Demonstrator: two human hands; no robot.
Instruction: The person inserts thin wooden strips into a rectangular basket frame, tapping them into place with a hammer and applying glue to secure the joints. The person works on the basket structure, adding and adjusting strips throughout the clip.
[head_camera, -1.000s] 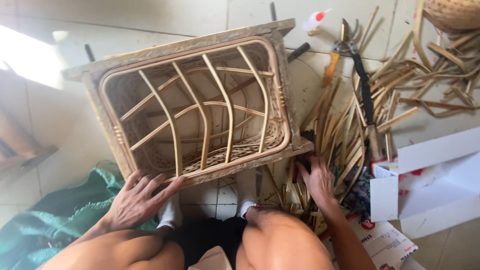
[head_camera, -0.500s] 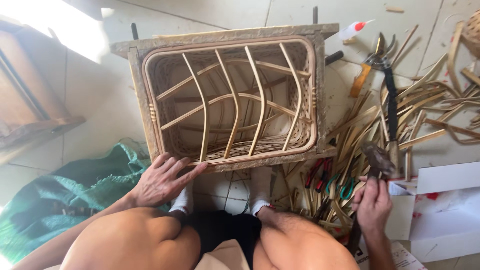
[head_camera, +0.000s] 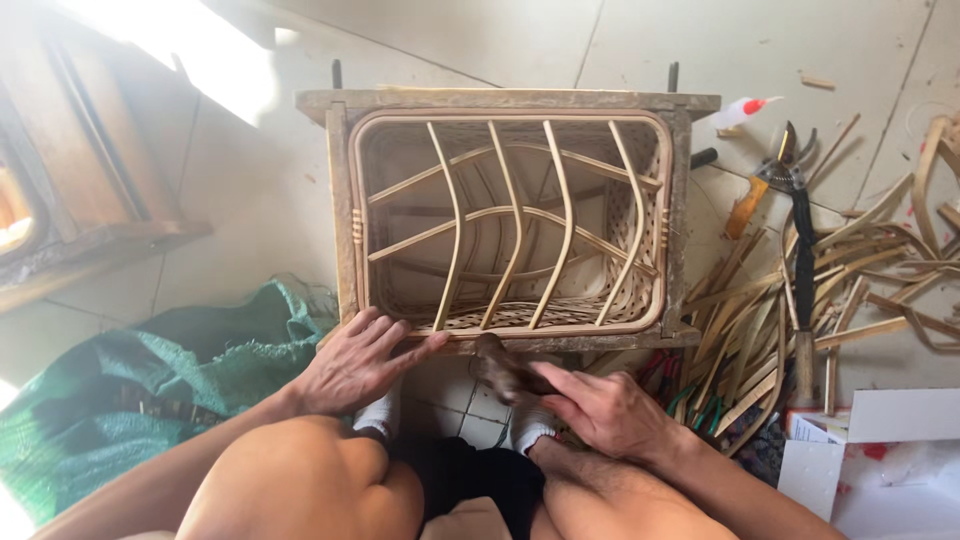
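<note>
A rattan basket (head_camera: 510, 215), held inside a rough wooden frame (head_camera: 505, 100), was seen lying on the tiled floor (head_camera: 250, 200) just in front of the knees. The left hand (head_camera: 355, 360) was laid flat, fingers spread and grasping nothing, on the frame's near edge to steady it. The right hand (head_camera: 605, 410) was closed around a small dark tool (head_camera: 500, 365), blurred, its kind not to be told, with its tip brought close to the near rim. The step was judged to be work on the woven lower band; a steady frame and a careful placing of the tool at the rim appeared to be called for. The ribs were smooth, pale and bowed, the weave fine and tight, the frame weathered and grey. Cut rattan strips (head_camera: 780, 310) were scattered to the right beside pruning shears (head_camera: 795, 200), and a green mesh sack (head_camera: 150, 390) lay crumpled on the left.
</note>
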